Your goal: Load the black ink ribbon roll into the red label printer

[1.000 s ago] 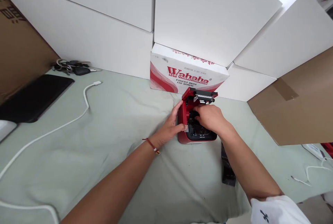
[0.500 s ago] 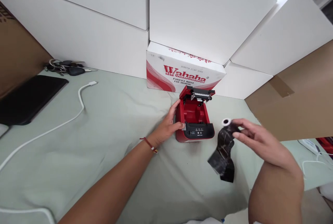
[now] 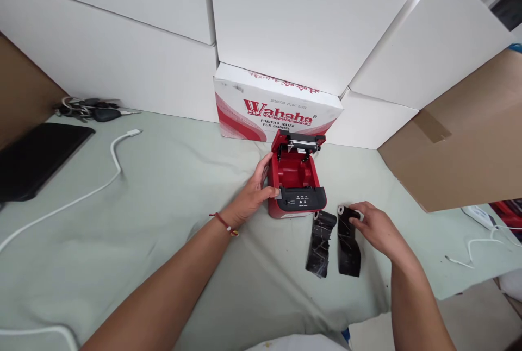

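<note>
A small red printer [image 3: 296, 184] stands on the pale green cloth [image 3: 163, 220] with its lid tipped up and back, and its red compartment shows nothing inside. My left hand [image 3: 253, 196] grips the printer's left side, thumb on its front corner. Just right of the printer, my right hand [image 3: 377, 229] rests on the cloth with its fingers closed on the core end of a black ribbon roll [image 3: 348, 239]. A second black ribbon strip [image 3: 321, 242] lies beside it, to the left.
A red-and-white Wahaha box [image 3: 277, 109] stands behind the printer, among stacked white boxes [image 3: 302, 19]. A brown carton [image 3: 460, 139] leans at right. A white cable [image 3: 95, 188], a black tablet [image 3: 35, 158] and keys [image 3: 89, 110] lie at left.
My right hand lifted the black ribbon roll out of the printer, carried it right and brought it down onto the cloth beside the other strip. My left hand stayed on the printer.
</note>
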`<move>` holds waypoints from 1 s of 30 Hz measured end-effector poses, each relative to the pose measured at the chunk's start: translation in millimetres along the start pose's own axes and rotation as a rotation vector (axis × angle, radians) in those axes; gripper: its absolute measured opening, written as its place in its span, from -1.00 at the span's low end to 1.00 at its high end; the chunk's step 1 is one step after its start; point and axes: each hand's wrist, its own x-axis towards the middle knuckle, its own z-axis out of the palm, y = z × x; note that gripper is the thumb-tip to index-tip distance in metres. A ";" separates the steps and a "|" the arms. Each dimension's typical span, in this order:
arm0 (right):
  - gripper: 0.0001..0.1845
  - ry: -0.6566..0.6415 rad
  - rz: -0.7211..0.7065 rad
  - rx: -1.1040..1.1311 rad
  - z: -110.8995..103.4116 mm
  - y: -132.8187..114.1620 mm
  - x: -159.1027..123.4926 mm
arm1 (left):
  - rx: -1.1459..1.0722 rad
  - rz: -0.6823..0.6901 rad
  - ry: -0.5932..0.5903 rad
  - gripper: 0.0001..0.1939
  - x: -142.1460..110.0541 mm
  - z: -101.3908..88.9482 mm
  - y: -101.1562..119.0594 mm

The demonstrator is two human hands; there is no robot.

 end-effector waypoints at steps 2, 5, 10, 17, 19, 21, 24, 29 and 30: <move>-0.50 -0.046 -0.027 -0.027 9.6 1.6 2.6 | 0.008 0.005 0.001 0.13 0.0 0.8 1.4; -0.48 -0.079 -0.017 -0.069 13.1 -3.5 2.1 | 0.016 0.022 0.007 0.11 0.2 1.0 1.4; -0.62 -0.412 -0.247 0.084 -53.2 -26.1 -24.8 | -0.002 0.005 -0.012 0.11 0.8 -0.3 -2.4; -0.63 -0.255 -0.600 0.140 -105.4 -126.2 -8.8 | -0.020 -0.002 -0.002 0.13 1.3 1.5 0.8; -0.59 -0.077 -0.551 0.025 -86.2 -157.9 14.1 | -0.017 0.002 -0.009 0.11 1.0 1.6 1.7; -0.56 -0.005 -0.459 -0.169 -66.1 -182.9 35.2 | -0.020 -0.003 -0.011 0.12 0.7 1.5 2.2; -0.57 -0.056 -0.389 -0.374 -46.7 -205.1 56.2 | -0.024 -0.019 -0.003 0.13 0.4 2.0 2.9; -0.58 -0.100 -0.409 -0.412 -32.8 -217.4 78.4 | -0.017 -0.009 0.000 0.13 0.6 3.7 5.4; -0.59 -0.102 -0.411 -0.410 -30.6 -218.7 82.8 | -0.010 -0.006 0.003 0.13 0.5 4.0 6.1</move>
